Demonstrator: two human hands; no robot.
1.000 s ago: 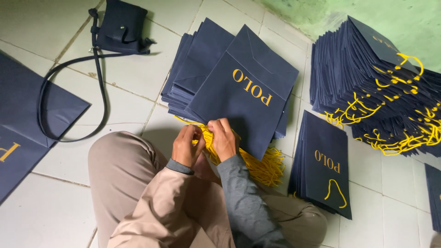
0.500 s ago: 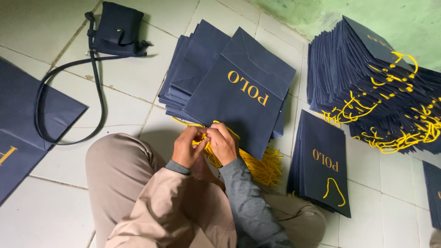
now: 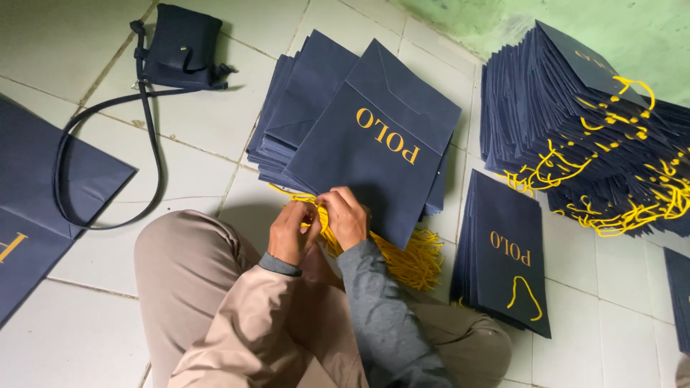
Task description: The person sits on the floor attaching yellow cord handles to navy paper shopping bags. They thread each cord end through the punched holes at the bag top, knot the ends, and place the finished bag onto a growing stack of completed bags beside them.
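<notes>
Far left we saw a flat navy paper bag (image 3: 39,194) on the tiled floor (image 3: 201,122), partly cut off by the frame. Next to it lay a small dark shoulder pouch (image 3: 180,47) w/ its long strap (image 3: 108,158) looped across the tiles.

Center-bottom: person sat on the floor, tan trousers, knees up. Left hand (image 3: 291,233) and right hand (image 3: 347,215) were close together, nearly touching, at the near edge of the top navy bag (image 3: 370,169). Both hands' fingers were curled in, pinching yellow cord (image 3: 316,212) between them; exact grip of the fingertips we couldn't make out. That bag lay flat on top of a stack of like bags (image 3: 298,108), gold lettering up. A bundle of loose yellow cords (image 3: 413,259) lay just under its near edge, right of the hands.

Further right: a smaller pile of navy bags (image 3: 503,259), top one w/ a yellow handle loop. Far right, against the green wall (image 3: 503,21), a big heap of finished bags (image 3: 582,136) w/ yellow handles sticking out.
</notes>
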